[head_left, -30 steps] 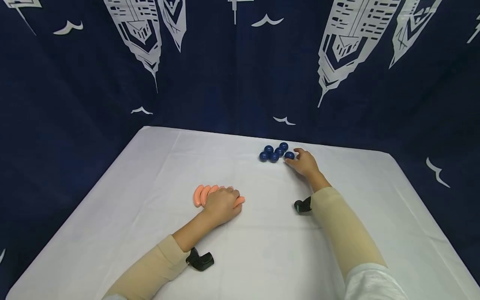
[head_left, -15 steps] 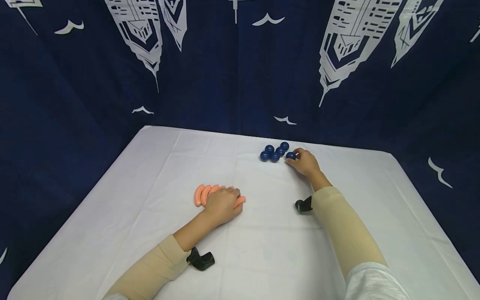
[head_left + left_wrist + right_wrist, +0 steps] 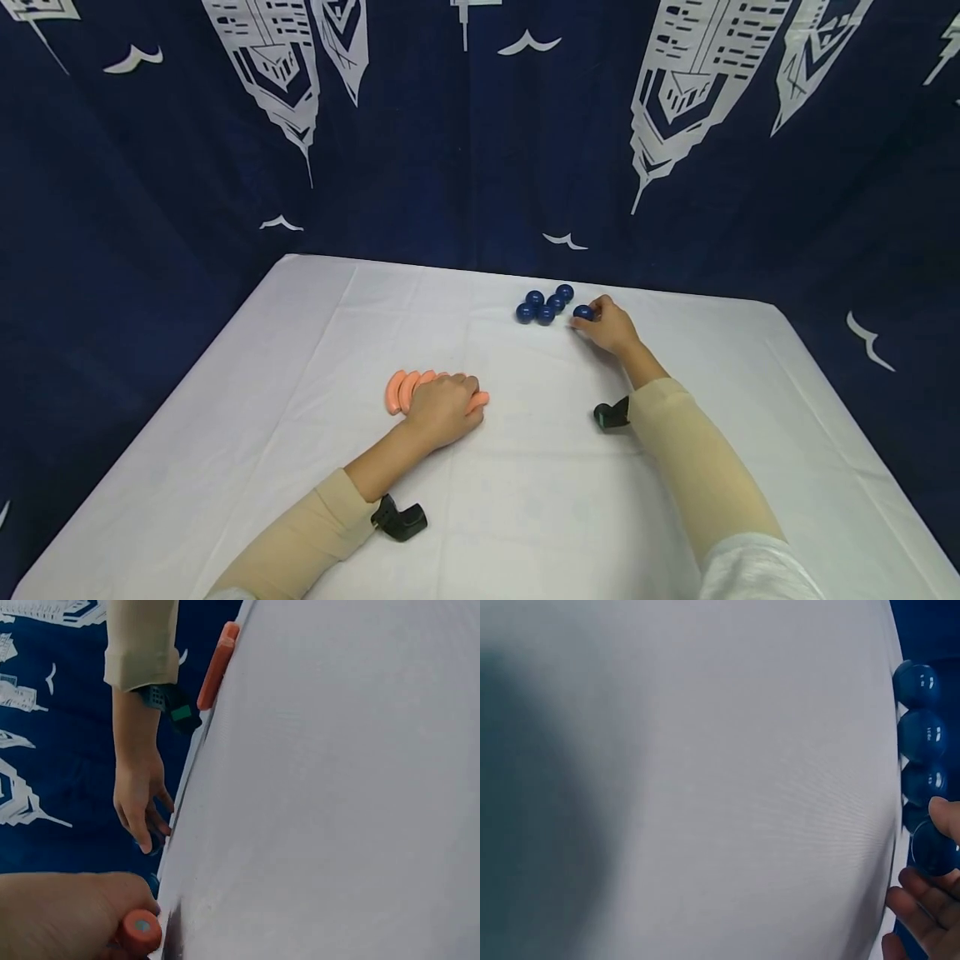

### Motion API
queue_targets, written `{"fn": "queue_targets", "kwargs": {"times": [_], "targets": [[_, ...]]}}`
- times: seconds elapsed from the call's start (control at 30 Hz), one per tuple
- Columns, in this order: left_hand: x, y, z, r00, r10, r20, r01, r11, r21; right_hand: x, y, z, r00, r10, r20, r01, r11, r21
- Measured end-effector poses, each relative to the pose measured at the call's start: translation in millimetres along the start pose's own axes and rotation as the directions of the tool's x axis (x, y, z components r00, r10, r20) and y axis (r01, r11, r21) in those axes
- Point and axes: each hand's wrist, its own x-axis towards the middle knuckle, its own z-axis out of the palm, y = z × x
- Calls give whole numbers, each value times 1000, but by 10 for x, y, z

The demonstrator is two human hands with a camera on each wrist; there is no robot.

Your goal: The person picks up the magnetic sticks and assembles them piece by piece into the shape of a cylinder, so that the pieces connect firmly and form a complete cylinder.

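Observation:
Several orange curved, sausage-like pieces (image 3: 400,392) lie in a row on the white table. My left hand (image 3: 442,408) rests over the row's right part, fingers curled round an orange curved piece (image 3: 477,402). That piece shows a round end with a grey dot (image 3: 142,925) in the left wrist view; the pieces under my palm are hidden. At the far side, my right hand (image 3: 611,325) pinches a blue ball (image 3: 582,312) between thumb and fingers. In the right wrist view, the thumb (image 3: 946,816) lies on this glossy ball (image 3: 932,849).
Several other blue balls (image 3: 545,315) cluster just left of my right hand, near the far edge. A white cloth covers the table (image 3: 525,483). Behind hangs a dark blue curtain (image 3: 450,167) with white prints. Black wrist cameras (image 3: 401,521) stick out from both forearms.
The fingers of my right hand have closed on the nearest blue ball and drawn it slightly right, away from the cluster. My left hand has stayed in place.

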Motion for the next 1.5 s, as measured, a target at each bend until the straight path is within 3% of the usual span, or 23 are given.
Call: {"fn": "queue_targets", "kwargs": {"times": [0.17,0.6,0.93,1.5], "targets": [[89,23,-78,999,4,-42,-5,999,-37,-81,-4,-29,1000,0,20,-1,999,49],[325,28,-135,998,-51,-21,50,997,-57,-325,-63,-65,1000,-23,-3,23,982,190],[454,54,-158,998,-64,28,66,996,-62,-520,-112,-105,1000,-28,14,25,976,216],[595,90,-89,996,-75,49,77,996,-53,-823,-189,-96,992,-125,15,118,965,235]]}}
